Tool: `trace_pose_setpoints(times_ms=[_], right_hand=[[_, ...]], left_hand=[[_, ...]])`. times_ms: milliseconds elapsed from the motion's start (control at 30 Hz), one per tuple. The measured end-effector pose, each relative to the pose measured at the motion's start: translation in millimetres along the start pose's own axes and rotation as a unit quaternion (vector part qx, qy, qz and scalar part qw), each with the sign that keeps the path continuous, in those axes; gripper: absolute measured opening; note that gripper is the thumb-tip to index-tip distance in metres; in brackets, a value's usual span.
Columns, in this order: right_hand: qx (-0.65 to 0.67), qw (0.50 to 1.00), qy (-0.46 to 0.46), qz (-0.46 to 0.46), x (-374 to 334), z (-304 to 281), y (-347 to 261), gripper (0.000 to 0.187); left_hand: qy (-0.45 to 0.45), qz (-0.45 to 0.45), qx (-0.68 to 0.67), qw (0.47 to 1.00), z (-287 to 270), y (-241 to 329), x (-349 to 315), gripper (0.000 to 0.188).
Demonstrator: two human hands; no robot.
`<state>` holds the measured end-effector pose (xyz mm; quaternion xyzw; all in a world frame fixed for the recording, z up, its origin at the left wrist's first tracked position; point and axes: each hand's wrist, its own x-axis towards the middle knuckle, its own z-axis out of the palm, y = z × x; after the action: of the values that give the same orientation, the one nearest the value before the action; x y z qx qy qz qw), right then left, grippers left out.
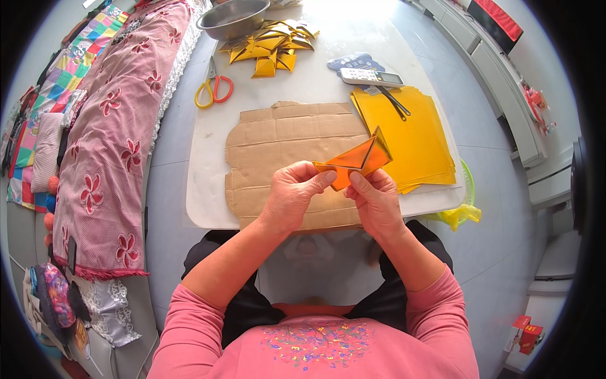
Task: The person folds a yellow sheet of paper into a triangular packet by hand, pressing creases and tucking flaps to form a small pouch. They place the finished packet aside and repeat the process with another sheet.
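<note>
Gold paper (355,159), seemingly part-folded, is pinched by the left hand's (293,192) and right hand's (379,197) fingers above the cardboard (284,139); folded pieces (268,45) lie beyond it, flat sheets (411,136) rightward.

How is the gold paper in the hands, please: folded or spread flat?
Folded: the gold paper shows slanting edges and overlapping layers, held between the left hand and right hand.
</note>
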<state>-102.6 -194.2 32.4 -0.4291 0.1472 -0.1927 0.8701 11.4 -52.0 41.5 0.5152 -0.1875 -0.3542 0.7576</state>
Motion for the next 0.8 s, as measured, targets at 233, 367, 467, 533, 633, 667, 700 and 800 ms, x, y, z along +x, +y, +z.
trace_pose_setpoints(times_ms=[233, 367, 467, 533, 633, 667, 700, 800], right_hand=[[0.023, 0.999, -0.004, 0.023, 0.1, -2.2, -0.6, 0.011], [0.028, 0.999, 0.005, 0.027, -0.1, -1.1, -1.5, 0.011], [0.027, 0.999, 0.006, 0.024, 0.7, -2.0, -1.8, 0.012], [0.023, 0.999, 0.007, 0.022, 0.8, -2.0, -1.7, 0.012], [0.02, 1.0, 0.001, 0.02, 0.7, -4.4, -0.9, 0.013], [0.02, 1.0, -0.002, 0.018, 0.9, -4.1, -1.0, 0.013], [0.02, 1.0, -0.004, 0.017, 1.1, -3.4, -1.3, 0.013], [0.02, 1.0, -0.011, 0.016, 2.1, -3.7, -1.3, 0.013]], left_hand=[[0.003, -0.011, -0.003, 1.0, 0.9, -0.7, 0.8, 0.009], [0.002, -0.012, -0.024, 1.0, 0.6, -2.1, 1.9, 0.008], [0.015, -0.012, -0.053, 0.998, 3.2, 3.2, 0.8, 0.008], [0.017, -0.012, -0.056, 0.998, 1.2, 5.5, 0.6, 0.005], [0.01, -0.008, -0.061, 0.998, -0.2, 4.9, -0.5, 0.01], [0.011, -0.008, -0.062, 0.998, -0.6, 4.7, -0.6, 0.01], [0.012, -0.008, -0.064, 0.998, -1.0, 4.5, -0.6, 0.009], [0.014, -0.009, -0.069, 0.998, -1.5, 4.3, -1.0, 0.008]])
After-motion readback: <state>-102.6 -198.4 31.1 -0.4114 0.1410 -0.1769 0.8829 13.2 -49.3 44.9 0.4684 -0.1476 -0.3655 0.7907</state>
